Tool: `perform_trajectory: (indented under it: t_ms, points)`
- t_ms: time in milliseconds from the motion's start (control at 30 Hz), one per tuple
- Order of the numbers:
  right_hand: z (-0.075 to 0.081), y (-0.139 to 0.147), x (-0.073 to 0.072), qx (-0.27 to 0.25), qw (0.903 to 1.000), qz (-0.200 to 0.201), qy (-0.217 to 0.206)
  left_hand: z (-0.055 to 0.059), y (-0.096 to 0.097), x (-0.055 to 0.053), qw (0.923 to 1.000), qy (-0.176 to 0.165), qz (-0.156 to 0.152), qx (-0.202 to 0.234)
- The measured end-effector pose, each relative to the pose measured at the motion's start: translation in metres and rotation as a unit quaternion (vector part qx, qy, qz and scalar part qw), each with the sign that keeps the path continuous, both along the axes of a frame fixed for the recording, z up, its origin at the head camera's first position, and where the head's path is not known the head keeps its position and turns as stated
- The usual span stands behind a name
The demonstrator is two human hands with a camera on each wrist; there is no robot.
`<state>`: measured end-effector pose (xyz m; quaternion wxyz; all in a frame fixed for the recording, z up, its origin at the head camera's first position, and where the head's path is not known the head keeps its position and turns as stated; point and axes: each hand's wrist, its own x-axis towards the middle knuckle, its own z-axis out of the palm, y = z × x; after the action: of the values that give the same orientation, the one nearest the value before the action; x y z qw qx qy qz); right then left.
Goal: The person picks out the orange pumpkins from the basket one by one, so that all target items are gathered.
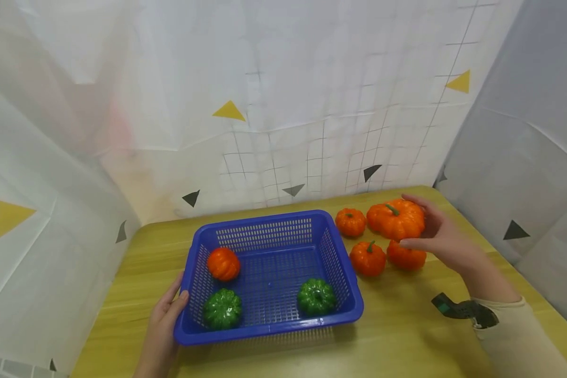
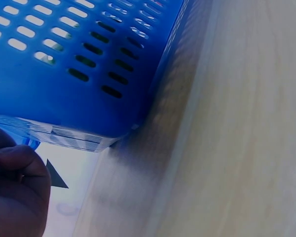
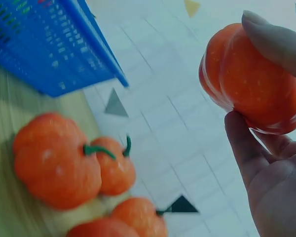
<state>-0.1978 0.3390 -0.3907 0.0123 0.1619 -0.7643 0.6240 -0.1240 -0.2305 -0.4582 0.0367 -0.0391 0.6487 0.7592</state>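
Note:
My right hand (image 1: pixel 446 239) grips a small orange pumpkin (image 3: pixel 256 79) between thumb and fingers, lifted above the table at the right. Below and beside it sit several more orange pumpkins, one (image 1: pixel 368 258) with its green stem up and another (image 1: pixel 406 255) partly behind my thumb. The left hand (image 1: pixel 163 320) holds the left rim of a blue plastic basket (image 1: pixel 269 329), thumb over the edge. Inside the basket lie an orange pumpkin (image 1: pixel 224 264) at the left, a green pumpkin (image 1: pixel 222 309) in front of it, and a second green pumpkin (image 1: pixel 316 297) at the front right.
The basket stands on a wooden table (image 1: pixel 387 336) with a yellowish grain. White sheeting (image 1: pixel 283 79) with triangles and grid lines hangs behind the table and along both sides. A dark strap (image 1: pixel 465 310) sits at my right wrist.

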Motion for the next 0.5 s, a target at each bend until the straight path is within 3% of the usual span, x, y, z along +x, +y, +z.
perform_trajectory:
  t_ms: [200, 500]
  points:
    - [-0.018, 0.026, 0.008, -0.076, 0.9968, -0.022, 0.007, 0.001, 0.0, 0.0, 1.0, 0.0, 0.001, -0.004]
    - [-0.057, 0.057, 0.016, -0.143, 0.9853, -0.093, -0.005, 0.003, 0.001, -0.001, 0.9995, -0.025, 0.009, -0.014]
